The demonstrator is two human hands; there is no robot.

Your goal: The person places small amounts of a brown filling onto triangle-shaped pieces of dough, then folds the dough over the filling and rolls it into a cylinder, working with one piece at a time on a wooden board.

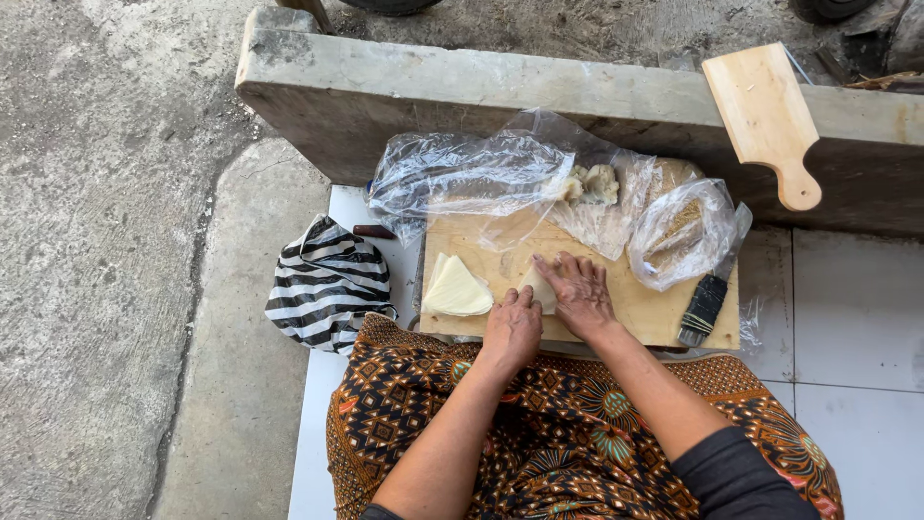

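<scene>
Pale dough wrapper [541,287] lies at the centre of the frame on my wooden board [654,308]. My right hand [580,289] presses flat on it, fingers spread; my left hand [513,325], loosely curled, touches its lower edge. I seem to be mid-fold; next needs an even crease, matching the folded triangle [455,289] at left.

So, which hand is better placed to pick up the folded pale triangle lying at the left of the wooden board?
Probably the left hand. It rests nearest the folded pale triangle, with bare wooden board between them. The right hand lies farther away, pressing flat on another pale piece.
</scene>
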